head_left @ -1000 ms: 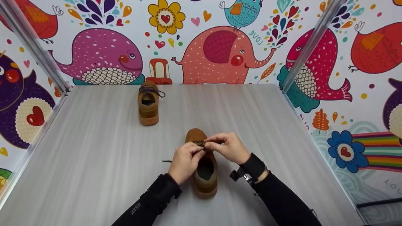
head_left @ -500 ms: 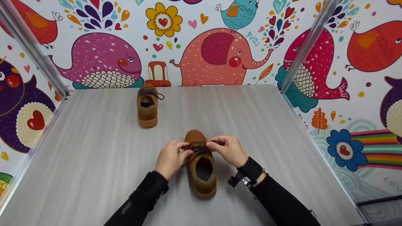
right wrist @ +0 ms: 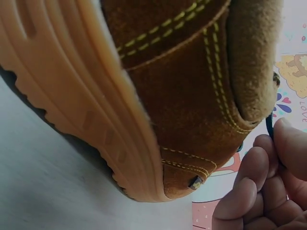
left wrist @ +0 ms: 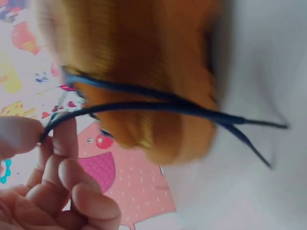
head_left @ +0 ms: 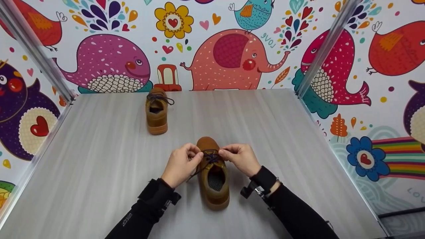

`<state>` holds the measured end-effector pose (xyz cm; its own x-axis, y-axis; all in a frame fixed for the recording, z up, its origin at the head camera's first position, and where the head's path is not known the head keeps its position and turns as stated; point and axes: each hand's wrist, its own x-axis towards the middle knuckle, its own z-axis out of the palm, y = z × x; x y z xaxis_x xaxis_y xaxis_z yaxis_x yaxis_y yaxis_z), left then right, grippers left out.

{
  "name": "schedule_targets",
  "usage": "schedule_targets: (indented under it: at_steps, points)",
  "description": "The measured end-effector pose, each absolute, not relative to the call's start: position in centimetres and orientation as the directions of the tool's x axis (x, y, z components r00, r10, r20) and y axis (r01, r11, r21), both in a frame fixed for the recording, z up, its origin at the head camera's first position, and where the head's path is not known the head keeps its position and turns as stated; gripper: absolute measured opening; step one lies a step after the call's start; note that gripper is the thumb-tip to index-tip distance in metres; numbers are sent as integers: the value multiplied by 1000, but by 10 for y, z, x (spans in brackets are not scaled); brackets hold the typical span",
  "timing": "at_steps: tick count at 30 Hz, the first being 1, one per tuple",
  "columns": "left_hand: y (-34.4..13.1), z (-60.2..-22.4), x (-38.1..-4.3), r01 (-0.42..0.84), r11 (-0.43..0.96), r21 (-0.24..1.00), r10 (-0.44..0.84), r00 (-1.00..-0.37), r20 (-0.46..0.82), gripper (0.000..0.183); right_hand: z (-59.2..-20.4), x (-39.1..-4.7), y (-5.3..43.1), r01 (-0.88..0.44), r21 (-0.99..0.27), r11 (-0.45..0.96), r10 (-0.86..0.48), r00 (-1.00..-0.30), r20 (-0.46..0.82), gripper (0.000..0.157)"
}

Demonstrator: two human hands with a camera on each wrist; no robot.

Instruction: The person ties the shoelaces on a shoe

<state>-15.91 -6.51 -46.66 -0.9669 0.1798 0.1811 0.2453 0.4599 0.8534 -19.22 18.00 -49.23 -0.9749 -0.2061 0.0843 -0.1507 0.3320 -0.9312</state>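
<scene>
A brown shoe (head_left: 215, 199) with a tan sole stands upright on the tabletop, toe pointing away from me. Its dark blue shoelace (head_left: 212, 158) runs across the tongue. To the left of the shoe, my left hand (head_left: 181, 164) pinches the shoelace (left wrist: 144, 106) between thumb and forefinger; two lace tips hang past the shoe's side in the left wrist view. My right hand (head_left: 243, 160), at the shoe's right side, pinches another part of the lace (right wrist: 269, 125) by thumb and forefinger. The shoe hides most of that part in the right wrist view.
A matching brown shoe (head_left: 157, 122) with its lace tied stands at the back left, near the rear wall. Printed cartoon panels (head_left: 229, 59) enclose the pale wood-grain table (head_left: 99, 149) at the back and both sides.
From over the laces beside the right hand, my left hand has moved left. Its thumb and forefinger, apart half a second ago, now pinch the shoelace. The right hand has barely shifted.
</scene>
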Motion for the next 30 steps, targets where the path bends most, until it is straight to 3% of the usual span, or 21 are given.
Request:
schedule_targets:
  at_steps: [4,7,9,12,14,15,18,22,25,30]
  points:
    - [-60,-452,-151,198,366,909,186,-973,137,13,-492,-192,180,-137,-928,345,-199,-978,70,17]
    - [-46,-437,-131,320,405,857,266,-937,225,11,-492,-193,181,-127,-926,357,-197,-979,58,17]
    - [-34,-427,-112,499,463,733,390,-857,337,15,-492,-193,181,-128,-928,351,-199,-978,60,18]
    - [-21,-416,-85,737,457,498,579,-671,462,25,-489,-193,183,-142,-933,331,-210,-975,75,18]
    - [-18,-415,-78,811,419,409,640,-583,500,31,-488,-193,183,-151,-937,313,-219,-972,84,18]
    - [-18,-415,-78,814,412,410,643,-579,502,33,-487,-193,183,-153,-939,307,-222,-971,86,19]
    - [-25,-421,-94,735,439,517,555,-674,488,32,-485,-193,184,-160,-939,304,-233,-968,90,19]
    - [-36,-436,-128,541,568,620,320,-839,439,18,-485,-193,184,-170,-935,311,-245,-965,94,19]
    - [-40,-449,-146,437,654,617,232,-893,386,17,-486,-193,184,-175,-933,315,-253,-963,95,18]
    - [-32,-459,-158,375,687,623,242,-926,291,21,-486,-193,184,-189,-930,317,-257,-960,107,17]
